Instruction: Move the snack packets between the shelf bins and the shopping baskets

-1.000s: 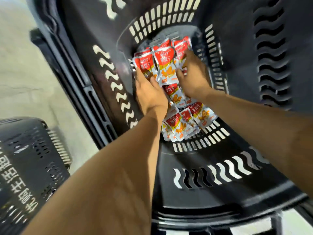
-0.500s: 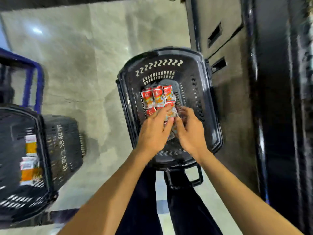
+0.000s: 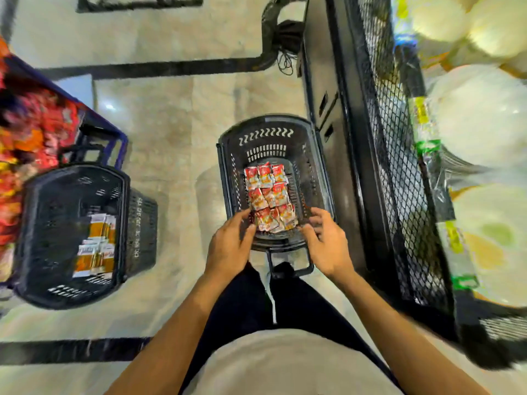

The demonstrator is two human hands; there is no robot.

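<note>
A black shopping basket (image 3: 310, 155) stands on the floor in front of me. Several red and white snack packets (image 3: 268, 195) lie in neat rows on its bottom. My left hand (image 3: 231, 246) hovers at the basket's near left rim with loosely curled fingers and holds nothing. At the near right rim my right hand (image 3: 328, 243) is spread with relaxed fingers, also empty. A second black basket (image 3: 40, 223) stands to the left, and several orange and white packets (image 3: 95, 249) lie inside it.
A black wire mesh shelf (image 3: 385, 138) rises on the right, holding white round packaged goods (image 3: 482, 118). A blue framed rack with red packets (image 3: 31, 129) stands at the far left. Tiled floor with dark strips lies between the baskets. My legs are below.
My view has risen away from the basket. Both hands have drawn back from the red packets and come up to the basket's near rim, holding nothing.
</note>
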